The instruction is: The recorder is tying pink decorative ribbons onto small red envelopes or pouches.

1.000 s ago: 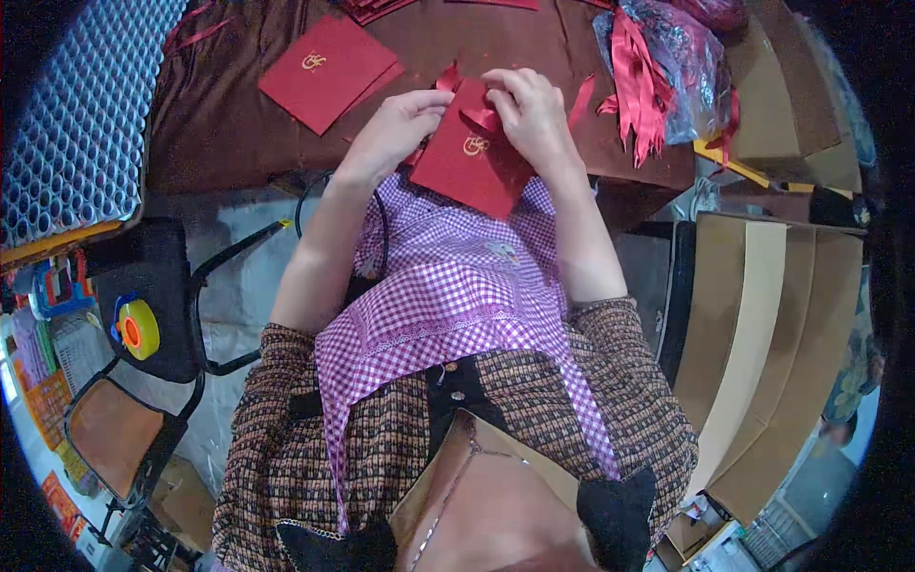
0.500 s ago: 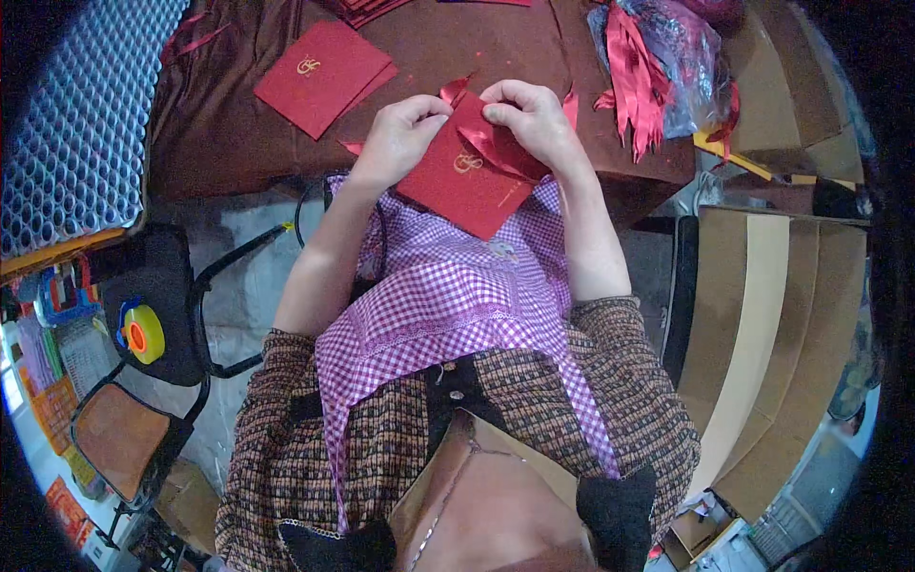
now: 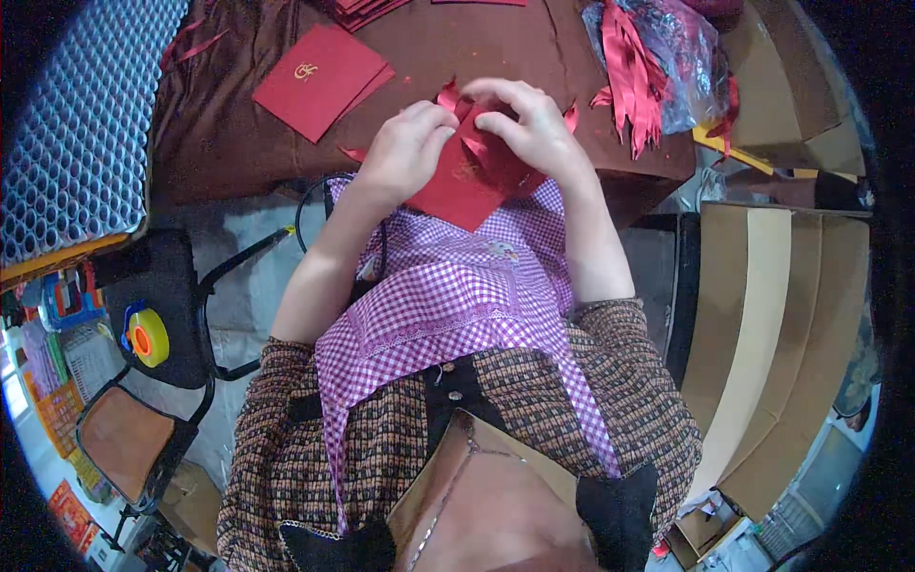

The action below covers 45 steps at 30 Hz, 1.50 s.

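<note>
A red card (image 3: 459,202) with a small gold emblem hangs over the table's front edge, tilted cornerwise between my hands. My left hand (image 3: 412,148) is closed on its upper left edge, thumb against the curled fingers. At the upper right my right hand (image 3: 534,129) grips the card, its thumb in front and the fingers bent over the top. A shiny red ribbon (image 3: 488,157) runs across the card's face, and a ribbon end (image 3: 448,93) sticks up between the hands. My fingers partly hide the card's top corner.
More red cards (image 3: 313,81) lie to the left on the brown tablecloth (image 3: 229,148). A bundle of red ribbons (image 3: 634,76) rests on a clear plastic bag (image 3: 691,71) at right. Cardboard (image 3: 810,334) stands right; a chair (image 3: 157,286) with a yellow tape roll (image 3: 150,338) is left.
The card has shifted slightly and tilted, its lower corner now further left. My left hand has turned inward, and my right fingers have curled further over the card's top.
</note>
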Motion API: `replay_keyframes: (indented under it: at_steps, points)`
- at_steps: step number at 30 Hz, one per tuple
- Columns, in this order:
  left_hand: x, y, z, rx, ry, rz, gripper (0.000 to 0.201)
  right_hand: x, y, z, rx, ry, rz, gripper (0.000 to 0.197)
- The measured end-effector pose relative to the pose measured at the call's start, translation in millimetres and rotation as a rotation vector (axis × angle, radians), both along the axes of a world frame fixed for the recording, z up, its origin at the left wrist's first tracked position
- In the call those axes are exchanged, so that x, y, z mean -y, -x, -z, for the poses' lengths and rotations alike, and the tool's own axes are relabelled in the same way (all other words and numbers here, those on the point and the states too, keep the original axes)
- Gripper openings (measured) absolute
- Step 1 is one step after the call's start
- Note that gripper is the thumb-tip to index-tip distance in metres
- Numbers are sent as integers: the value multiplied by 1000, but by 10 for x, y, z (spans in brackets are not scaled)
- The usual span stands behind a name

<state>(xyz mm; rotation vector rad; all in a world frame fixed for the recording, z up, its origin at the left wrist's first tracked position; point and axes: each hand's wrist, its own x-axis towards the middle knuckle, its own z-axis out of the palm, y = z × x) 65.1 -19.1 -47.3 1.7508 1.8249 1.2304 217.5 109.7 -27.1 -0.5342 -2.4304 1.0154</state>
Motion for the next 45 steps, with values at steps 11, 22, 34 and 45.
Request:
replay_keyframes:
  at_steps: [11,22,34,45]
  points:
    - [7,103,14,3,5,40,17,-36,-6,-64,3,-254,-303,9]
    - [88,415,-12,-109,-211,-381,23,-205,9,-36,94,-36,-113,10]
    - [77,230,180,-33,40,-247,18,-359,-43,62,-100,-300,146,17]
    - [0,265,177,-242,22,-414,24,599,-626,601,129,-68,401,28]
